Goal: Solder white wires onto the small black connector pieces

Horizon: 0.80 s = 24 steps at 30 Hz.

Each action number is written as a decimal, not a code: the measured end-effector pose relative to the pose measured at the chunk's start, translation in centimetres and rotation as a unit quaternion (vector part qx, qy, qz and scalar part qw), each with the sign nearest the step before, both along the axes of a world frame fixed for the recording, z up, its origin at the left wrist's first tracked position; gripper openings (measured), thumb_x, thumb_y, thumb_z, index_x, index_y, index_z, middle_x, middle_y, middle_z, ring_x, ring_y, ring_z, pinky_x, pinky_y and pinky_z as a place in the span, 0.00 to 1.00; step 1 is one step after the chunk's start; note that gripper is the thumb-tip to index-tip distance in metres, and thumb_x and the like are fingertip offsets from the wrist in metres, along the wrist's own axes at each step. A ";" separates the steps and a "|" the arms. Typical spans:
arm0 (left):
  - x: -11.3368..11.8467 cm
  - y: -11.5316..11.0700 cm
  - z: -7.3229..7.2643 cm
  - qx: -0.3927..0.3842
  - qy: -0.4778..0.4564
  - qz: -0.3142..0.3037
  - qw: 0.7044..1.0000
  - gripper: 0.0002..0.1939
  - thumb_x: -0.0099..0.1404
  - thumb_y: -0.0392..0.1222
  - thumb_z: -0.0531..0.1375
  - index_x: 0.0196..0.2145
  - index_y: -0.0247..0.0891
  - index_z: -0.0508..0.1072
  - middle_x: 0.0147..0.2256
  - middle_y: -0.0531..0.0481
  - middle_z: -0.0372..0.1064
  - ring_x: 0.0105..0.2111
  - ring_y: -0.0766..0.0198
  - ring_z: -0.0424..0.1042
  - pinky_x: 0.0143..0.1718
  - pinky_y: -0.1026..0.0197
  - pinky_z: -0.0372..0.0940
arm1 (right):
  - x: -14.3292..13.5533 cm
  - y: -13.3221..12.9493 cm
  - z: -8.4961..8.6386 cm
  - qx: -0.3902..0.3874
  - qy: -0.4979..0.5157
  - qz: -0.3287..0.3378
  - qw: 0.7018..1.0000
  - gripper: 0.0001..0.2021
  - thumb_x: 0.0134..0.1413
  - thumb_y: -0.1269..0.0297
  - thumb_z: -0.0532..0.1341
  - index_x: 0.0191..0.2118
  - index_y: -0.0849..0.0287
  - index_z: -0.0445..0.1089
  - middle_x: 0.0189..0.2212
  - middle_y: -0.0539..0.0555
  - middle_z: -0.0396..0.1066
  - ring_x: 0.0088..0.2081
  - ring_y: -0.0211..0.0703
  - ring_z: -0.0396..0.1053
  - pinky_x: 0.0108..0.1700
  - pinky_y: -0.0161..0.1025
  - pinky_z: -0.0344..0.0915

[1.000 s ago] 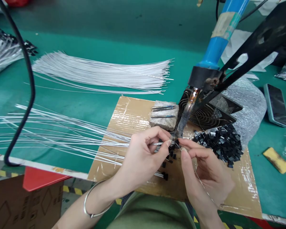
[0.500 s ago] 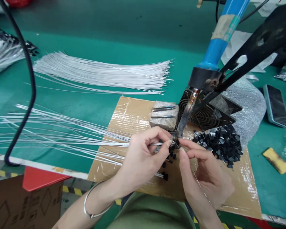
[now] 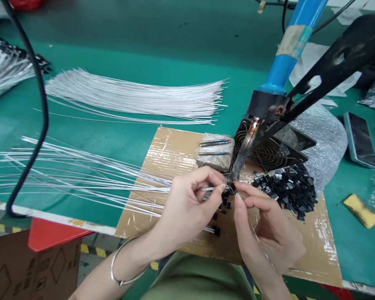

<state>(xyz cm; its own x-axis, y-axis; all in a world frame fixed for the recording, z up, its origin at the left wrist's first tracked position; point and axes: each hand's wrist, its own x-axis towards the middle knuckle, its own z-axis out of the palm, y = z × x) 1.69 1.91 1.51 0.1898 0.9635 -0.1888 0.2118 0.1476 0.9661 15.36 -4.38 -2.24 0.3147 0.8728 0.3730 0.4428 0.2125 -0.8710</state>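
Your left hand: thumb and forefinger pinch a white wire at the iron tip | your right hand: thumb and forefinger nearly closed on a thin silvery strand, its end beside that tip, above the cardboard

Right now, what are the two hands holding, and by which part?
Left hand: a white wire, near its tip. Right hand: a thin metal wire, near its end.

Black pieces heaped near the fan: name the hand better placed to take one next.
Probably the right hand: it is closer to the black pieces, though it holds a thin wire. The left hand is farther off, gripping white wire.
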 end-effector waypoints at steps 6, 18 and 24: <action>0.0 0.1 0.0 0.001 -0.005 0.001 1.000 0.06 0.62 0.38 0.61 0.28 0.36 0.74 0.31 0.46 0.75 0.26 0.66 0.67 0.22 0.65 0.53 | -0.4 0.1 -0.2 0.017 -0.016 -0.013 1.000 0.08 0.60 0.76 0.68 0.39 0.55 0.73 0.45 0.55 0.83 0.43 0.44 0.83 0.48 0.38 0.77; 0.0 0.2 -0.2 0.006 -0.004 0.007 1.000 0.05 0.61 0.38 0.61 0.27 0.36 0.74 0.32 0.46 0.77 0.25 0.67 0.67 0.21 0.66 0.53 | -0.3 0.2 -0.2 0.048 -0.045 -0.006 0.998 0.10 0.57 0.79 0.68 0.38 0.58 0.73 0.44 0.55 0.83 0.43 0.39 0.83 0.49 0.32 0.75; -0.1 0.1 -0.2 0.009 -0.007 0.005 1.000 0.06 0.62 0.38 0.61 0.27 0.36 0.75 0.32 0.46 0.76 0.25 0.66 0.67 0.21 0.65 0.51 | -0.4 0.3 -0.1 0.054 -0.051 -0.015 0.997 0.09 0.58 0.78 0.68 0.39 0.57 0.73 0.43 0.55 0.83 0.41 0.41 0.83 0.48 0.34 0.76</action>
<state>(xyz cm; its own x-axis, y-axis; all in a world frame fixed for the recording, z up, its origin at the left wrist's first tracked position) 1.63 2.03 1.34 0.1836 0.9683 -0.1693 0.1968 0.1325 0.9715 15.01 -4.06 -2.31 0.2955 0.8167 0.4957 0.5348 0.2885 -0.7942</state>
